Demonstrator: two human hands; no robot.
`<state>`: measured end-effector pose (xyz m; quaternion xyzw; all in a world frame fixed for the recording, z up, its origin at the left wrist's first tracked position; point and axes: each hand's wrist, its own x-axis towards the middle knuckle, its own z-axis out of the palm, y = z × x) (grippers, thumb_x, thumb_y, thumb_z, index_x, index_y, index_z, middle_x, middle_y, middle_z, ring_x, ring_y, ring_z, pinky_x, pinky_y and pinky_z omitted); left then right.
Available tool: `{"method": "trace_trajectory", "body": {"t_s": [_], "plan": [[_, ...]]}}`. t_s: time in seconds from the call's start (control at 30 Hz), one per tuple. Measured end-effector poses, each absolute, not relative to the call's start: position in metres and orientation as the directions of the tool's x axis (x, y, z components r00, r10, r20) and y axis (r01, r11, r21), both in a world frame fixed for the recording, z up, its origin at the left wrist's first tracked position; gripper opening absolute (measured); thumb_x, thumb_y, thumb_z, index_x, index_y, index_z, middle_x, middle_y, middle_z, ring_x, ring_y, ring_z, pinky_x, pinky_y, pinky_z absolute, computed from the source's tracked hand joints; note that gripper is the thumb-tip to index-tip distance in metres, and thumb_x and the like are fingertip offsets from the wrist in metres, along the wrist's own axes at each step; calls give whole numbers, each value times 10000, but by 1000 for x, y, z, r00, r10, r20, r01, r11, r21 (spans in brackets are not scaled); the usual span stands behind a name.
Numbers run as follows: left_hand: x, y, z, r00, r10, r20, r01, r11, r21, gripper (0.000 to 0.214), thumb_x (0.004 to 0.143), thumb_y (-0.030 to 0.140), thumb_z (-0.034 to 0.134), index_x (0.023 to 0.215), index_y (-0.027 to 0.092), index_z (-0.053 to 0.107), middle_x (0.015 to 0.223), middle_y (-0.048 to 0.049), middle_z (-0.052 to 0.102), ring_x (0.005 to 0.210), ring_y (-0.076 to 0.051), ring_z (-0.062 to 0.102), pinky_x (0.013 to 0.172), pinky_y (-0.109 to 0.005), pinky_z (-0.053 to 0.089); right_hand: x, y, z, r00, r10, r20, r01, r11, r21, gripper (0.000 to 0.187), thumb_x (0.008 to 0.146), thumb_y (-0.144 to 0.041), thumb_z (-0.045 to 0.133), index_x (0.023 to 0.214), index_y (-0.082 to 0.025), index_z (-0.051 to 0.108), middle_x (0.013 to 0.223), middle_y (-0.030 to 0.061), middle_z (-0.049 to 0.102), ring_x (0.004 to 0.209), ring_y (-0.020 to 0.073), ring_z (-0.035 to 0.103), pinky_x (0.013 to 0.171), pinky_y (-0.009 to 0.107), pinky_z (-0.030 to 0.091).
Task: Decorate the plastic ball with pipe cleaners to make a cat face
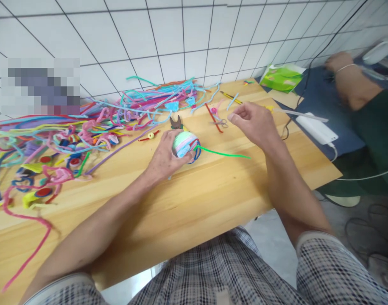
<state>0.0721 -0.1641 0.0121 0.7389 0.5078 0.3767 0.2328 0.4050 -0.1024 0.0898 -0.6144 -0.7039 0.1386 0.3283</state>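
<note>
My left hand [164,153] is wrapped round a ball of pastel pipe cleaners [185,142], banded in mint, pink, light blue and dark blue. From the ball's right side a bright green pipe cleaner [225,153] sticks out over the table. My right hand [257,125] hovers to the right, above the wood, its fingers curled and thumb close to the index finger; anything between them is too small to make out. Just behind the ball lie pliers [176,122], jaws pointing away. Small scissors [223,123] and a red pipe cleaner [214,118] lie between the hands.
A big heap of coloured pipe cleaners [143,99] runs along the tiled wall. Finished small pieces [44,169] crowd the table's left side. A yellow pencil-like stick [231,97], a green packet [283,78] and a white power strip [317,127] are at right, near another person's arm [353,82].
</note>
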Motion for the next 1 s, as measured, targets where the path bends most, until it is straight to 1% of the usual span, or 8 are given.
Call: {"method": "trace_trajectory", "body": {"t_s": [0.27,0.4,0.5,0.6,0.7,0.8,0.9,1.0], "plan": [[72,-164,4,149,936,319,505,-349,790,753,947,565,962,1586,285,678,1521,-133,802,1399,-375,804,1280,-617,696,416,-77,68,0,998,66,873,32,-487,161,1068,-367,868,1098,-211,897,1203,118,956,1143,306,872,1060,447,657],[61,-154,8,-10,900,436,421,-392,818,778,1010,729,909,1613,308,654,1506,-116,814,1340,-356,833,1220,-595,732,399,-88,64,-35,999,18,894,40,-446,132,1112,-321,839,1143,-206,897,1259,127,967,1190,305,888,1060,423,656],[50,-150,22,-120,850,513,400,-432,809,834,1018,900,850,1593,322,673,1569,-113,805,1418,-385,811,1291,-649,703,378,-107,63,-138,990,-32,898,112,-425,202,1148,-270,808,1312,-182,888,1326,145,969,1224,297,904,1081,401,654],[46,-156,39,-175,817,550,479,-418,772,816,1071,999,706,1550,338,700,1545,-86,813,1599,-417,725,1410,-716,626,348,-125,63,-231,968,-96,900,175,-398,344,1185,-280,794,1504,-156,831,1374,175,965,1286,309,913,1107,401,661],[51,-169,53,-164,785,598,501,-456,736,856,1074,1059,626,1543,347,706,1497,-108,826,1732,-461,641,1427,-788,595,313,-131,65,-263,954,-145,919,202,-338,448,1236,-353,755,1643,-166,759,1521,214,930,1452,355,883,1180,431,661],[55,-177,58,-144,718,681,517,-532,671,936,1077,1081,600,1654,345,635,1626,-155,773,1790,-484,601,1413,-816,597,282,-127,65,-261,945,-197,939,201,-278,478,1278,-401,672,1688,-160,723,1683,263,846,1595,402,817,1261,465,644],[52,-177,54,-120,590,798,553,-628,548,1024,1054,1049,708,1766,340,510,1778,-203,668,1745,-502,650,1459,-842,541,261,-119,61,-244,948,-203,949,190,-254,495,1290,-348,576,1708,-109,692,1678,325,813,1614,434,798,1277,499,643],[47,-174,48,-78,494,866,579,-685,443,1163,961,1058,828,1814,379,424,1787,-211,637,1732,-533,660,1453,-861,536,252,-113,54,-230,951,-206,954,179,-240,510,1294,-288,471,1718,-96,679,1587,350,825,1574,444,817,1244,515,658]]}}
